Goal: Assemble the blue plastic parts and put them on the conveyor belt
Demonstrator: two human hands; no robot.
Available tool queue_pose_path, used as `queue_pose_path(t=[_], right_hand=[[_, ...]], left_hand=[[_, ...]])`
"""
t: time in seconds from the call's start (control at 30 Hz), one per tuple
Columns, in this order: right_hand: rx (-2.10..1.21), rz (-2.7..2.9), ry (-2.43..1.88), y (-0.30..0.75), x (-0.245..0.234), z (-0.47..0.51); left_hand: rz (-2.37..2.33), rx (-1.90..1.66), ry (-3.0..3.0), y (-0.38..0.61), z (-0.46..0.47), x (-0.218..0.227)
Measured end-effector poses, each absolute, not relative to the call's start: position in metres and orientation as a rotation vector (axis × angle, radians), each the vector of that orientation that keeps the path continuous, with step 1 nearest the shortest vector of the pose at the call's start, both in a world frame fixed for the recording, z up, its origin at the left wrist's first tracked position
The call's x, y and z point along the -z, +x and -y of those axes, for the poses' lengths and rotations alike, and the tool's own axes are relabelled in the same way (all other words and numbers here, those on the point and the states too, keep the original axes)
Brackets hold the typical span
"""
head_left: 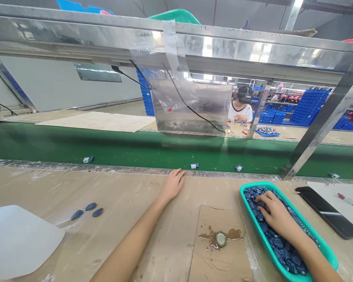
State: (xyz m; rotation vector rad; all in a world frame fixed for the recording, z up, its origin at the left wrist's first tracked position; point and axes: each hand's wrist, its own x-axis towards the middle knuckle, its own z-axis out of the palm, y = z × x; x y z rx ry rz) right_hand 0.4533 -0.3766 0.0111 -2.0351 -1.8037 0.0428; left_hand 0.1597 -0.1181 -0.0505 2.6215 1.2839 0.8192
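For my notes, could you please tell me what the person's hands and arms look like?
The left hand and right hand are bare, with no gloves. The left forearm and right forearm show no sleeves, and no watch or ring is visible.

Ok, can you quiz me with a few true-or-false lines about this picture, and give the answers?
The right hand is in a teal basket of dark blue pieces. True.
The left hand is holding a phone. False: it lies flat on the table, and the phone lies right of the basket.
Three blue pieces lie on the table left of the left hand. True.
A bottle cap sits on the green belt. False: the bottle cap lies on a brown board.
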Motion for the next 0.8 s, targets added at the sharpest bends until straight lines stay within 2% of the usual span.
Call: queue_pose_path(t=[0.8], right_hand=[[-0.073, 1.833, -1.982, 0.453, -0.012, 0.380]], left_hand=[[-1.363, -0.725, 2.679, 0.165, 0.130, 0.039]])
